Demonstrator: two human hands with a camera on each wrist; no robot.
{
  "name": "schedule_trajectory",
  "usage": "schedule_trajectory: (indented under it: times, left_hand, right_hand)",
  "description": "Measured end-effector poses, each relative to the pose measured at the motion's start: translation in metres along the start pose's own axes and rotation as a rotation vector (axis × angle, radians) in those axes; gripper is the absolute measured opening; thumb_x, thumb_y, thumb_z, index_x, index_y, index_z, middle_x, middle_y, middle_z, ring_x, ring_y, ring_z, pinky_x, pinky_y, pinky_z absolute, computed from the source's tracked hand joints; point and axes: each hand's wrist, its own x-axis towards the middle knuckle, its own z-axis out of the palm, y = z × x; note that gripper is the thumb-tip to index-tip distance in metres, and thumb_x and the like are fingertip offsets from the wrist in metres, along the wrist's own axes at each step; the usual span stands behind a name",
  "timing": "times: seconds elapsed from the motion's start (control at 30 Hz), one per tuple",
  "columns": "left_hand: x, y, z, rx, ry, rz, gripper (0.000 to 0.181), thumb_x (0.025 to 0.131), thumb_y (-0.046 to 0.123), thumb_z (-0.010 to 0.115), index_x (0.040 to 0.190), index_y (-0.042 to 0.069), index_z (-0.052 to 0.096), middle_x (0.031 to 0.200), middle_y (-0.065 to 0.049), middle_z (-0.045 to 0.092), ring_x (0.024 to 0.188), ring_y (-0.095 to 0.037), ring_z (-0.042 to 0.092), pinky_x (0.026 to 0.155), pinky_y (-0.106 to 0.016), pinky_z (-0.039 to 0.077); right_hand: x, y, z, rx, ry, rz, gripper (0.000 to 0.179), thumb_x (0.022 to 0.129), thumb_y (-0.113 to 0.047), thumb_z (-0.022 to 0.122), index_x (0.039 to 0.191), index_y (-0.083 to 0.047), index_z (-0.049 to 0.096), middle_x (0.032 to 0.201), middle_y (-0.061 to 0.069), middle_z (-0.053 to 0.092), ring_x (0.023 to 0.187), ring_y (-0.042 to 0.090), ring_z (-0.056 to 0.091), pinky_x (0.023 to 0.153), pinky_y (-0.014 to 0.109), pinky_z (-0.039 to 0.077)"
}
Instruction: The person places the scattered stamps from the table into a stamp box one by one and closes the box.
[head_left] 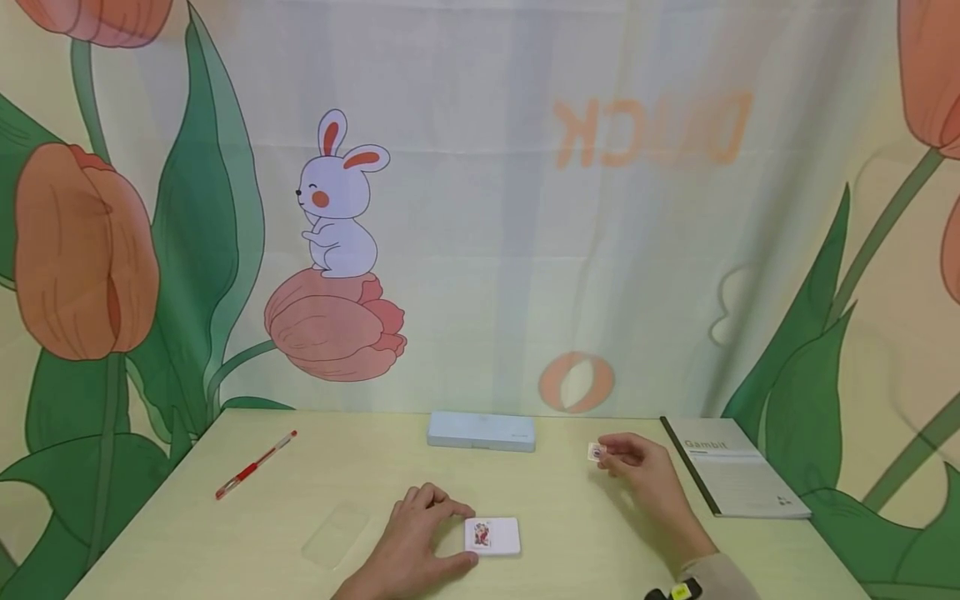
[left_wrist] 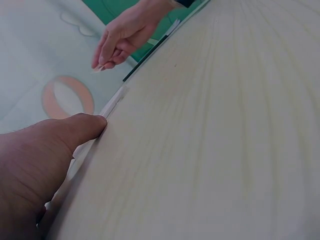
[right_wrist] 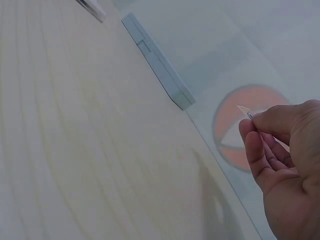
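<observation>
Small square (head_left: 594, 452), partly behind right grip (head_left: 636, 468): print too tiny to tell. Wrist device (head_left: 681, 591) cut by head view's bottom.

The table (head_left: 555, 492) has a smooth top with wood-like grain. Behind its far edge hangs a matt, folded cloth curtain (head_left: 465, 208). The blue box (head_left: 481, 432) at that edge looks like smooth plastic. The pen (head_left: 257, 464) near the left edge is partly clear plastic. By the right edge, the notebook (head_left: 733, 468) has a paper-like cover. Toward the near edge, the white case (head_left: 506, 537) looks smooth, the thin sheet (head_left: 336, 534) see-through.
</observation>
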Motion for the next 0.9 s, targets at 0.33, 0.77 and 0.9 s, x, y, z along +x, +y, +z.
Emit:
schedule_trajectory:
  times: [0.33,0.77,0.9]
  left_hand:
    - [0.000,-0.001,0.000,0.005,-0.001,0.000,0.053,0.088,0.062,0.087,0.132,0.034,0.077,0.118,0.011,0.055,0.109,-0.011,0.040,0.093,-0.038,0.034]
    - [0.000,0.000,0.000,0.004,0.002,0.002,0.053,0.088,0.063,0.087,0.131,0.034,0.077,0.117,0.010,0.055,0.109,-0.011,0.041,0.093,-0.039,0.034]
    - [0.000,0.001,0.000,-0.002,0.000,0.000,0.052,0.088,0.062,0.087,0.131,0.034,0.077,0.117,0.010,0.055,0.109,-0.012,0.041,0.093,-0.039,0.034]
  right_hand:
    - [-0.007,-0.022,0.016,0.043,-0.091,-0.028,0.029,0.101,-0.007,0.082,0.125,0.007,0.074,0.108,0.022,0.076,0.089,0.015,0.076,0.080,0.026,0.062]
    - [-0.011,-0.039,0.028,0.081,-0.125,-0.065,0.024,0.099,0.002,0.080,0.121,0.008,0.074,0.105,0.021,0.076,0.087,0.017,0.077,0.077,0.027,0.062]
    - [-0.012,-0.041,0.031,0.087,-0.136,-0.062,0.024,0.097,0.002,0.082,0.120,0.007,0.075,0.105,0.021,0.076,0.086,0.019,0.077,0.076,0.027,0.062]
